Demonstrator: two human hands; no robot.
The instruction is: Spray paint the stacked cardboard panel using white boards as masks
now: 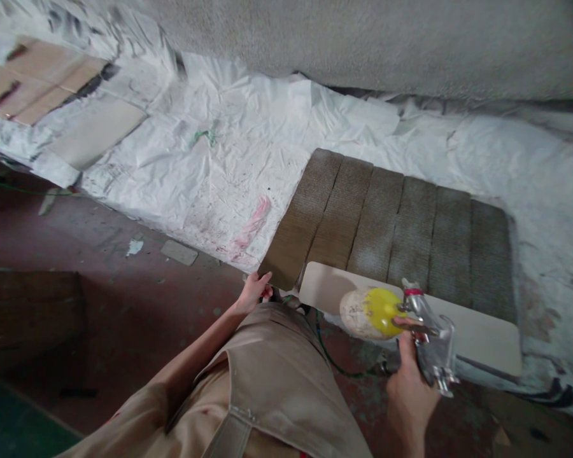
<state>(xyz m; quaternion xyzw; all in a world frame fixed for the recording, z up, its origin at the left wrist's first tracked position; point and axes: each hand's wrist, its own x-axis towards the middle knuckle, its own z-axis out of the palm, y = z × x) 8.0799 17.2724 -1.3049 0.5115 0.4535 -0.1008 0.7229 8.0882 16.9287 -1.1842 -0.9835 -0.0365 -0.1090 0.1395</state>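
My right hand [413, 388] is wrapped round the handle of a metal spray gun [432, 340]. A yellow and whitish cup [375, 312] is attached to the gun and points left. Below the gun lies a pale board with rounded corners [487, 340], along the near edge of several dark brown ribbed strips [382, 210] laid side by side. My left hand [256, 291] pinches the near corner of the leftmost brown strip [286, 254]. Whitish haze covers parts of the strips.
White plastic sheeting [172, 165] covers the long work surface. Cardboard pieces [52, 76] and a pale flat panel [100, 130] lie at the far left. A rough grey wall [386, 44] runs behind. A green hose [334, 362] hangs near my apron, and a brown box [28, 318] stands on the floor.
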